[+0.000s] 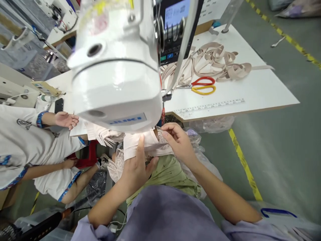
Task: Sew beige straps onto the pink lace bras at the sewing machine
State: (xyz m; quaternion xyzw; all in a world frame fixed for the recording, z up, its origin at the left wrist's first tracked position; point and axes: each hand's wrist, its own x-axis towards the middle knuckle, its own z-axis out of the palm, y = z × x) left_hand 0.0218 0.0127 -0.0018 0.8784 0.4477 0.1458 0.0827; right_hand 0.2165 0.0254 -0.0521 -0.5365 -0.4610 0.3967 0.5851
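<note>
A pale pink fabric piece [130, 144] with lace trim lies under the head of a white sewing machine [116, 90]. My left hand [135, 170] rests on it, index finger stretched out flat and thumb spread to the side. At the fabric's right edge, my right hand [179, 142] has thumb and fingertips closed on the lacy part. The machine head hides the needle and the fabric's far edge. Left of my hands hangs a stack of similar pale pieces [104, 134], and lace [116, 167] drapes below it.
Red-and-yellow-handled scissors [203, 85], a ruler [210, 106] and a heap of beige elastic strips [215, 63] lie on the white table [263, 90]. A control screen [175, 23] stands behind the machine. Another person [22, 144] sits at left, a hand near the table edge.
</note>
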